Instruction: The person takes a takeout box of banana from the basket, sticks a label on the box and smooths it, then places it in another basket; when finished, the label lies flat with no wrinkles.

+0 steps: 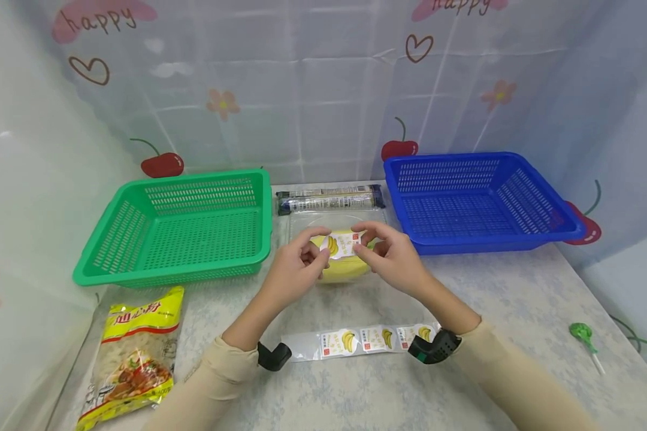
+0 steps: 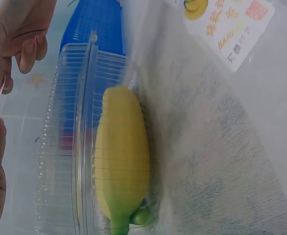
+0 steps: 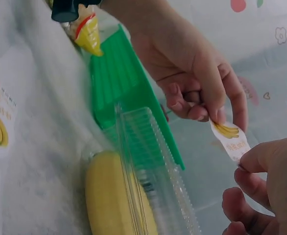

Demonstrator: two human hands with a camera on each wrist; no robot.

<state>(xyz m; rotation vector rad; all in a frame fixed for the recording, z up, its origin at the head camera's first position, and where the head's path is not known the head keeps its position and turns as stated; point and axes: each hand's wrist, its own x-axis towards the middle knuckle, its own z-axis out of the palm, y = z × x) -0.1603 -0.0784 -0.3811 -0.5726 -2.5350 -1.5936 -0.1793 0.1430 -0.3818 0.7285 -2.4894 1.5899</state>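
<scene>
My left hand (image 1: 293, 269) and right hand (image 1: 393, 260) pinch opposite ends of a white banana sticker (image 1: 341, 245) between thumb and fingertips. The sticker is held above a clear plastic clamshell box (image 2: 87, 63). A yellow banana-shaped item (image 2: 126, 152) with a green end lies inside, beside a small round green thing (image 2: 141, 217). In the right wrist view the sticker (image 3: 231, 142) stretches between both hands, over the box's clear lid (image 3: 151, 132). Nearer my body lies a backing strip (image 1: 302, 347) bearing several more banana stickers.
A green basket (image 1: 264, 239) stands left and a blue basket (image 1: 410, 221) right. Behind the box lie long dark-ended packets (image 1: 329, 199). A yellow noodle bag (image 1: 137, 359) lies at the front left, a green lollipop (image 1: 582, 332) at the right. A printed curtain (image 1: 302, 90) hangs behind.
</scene>
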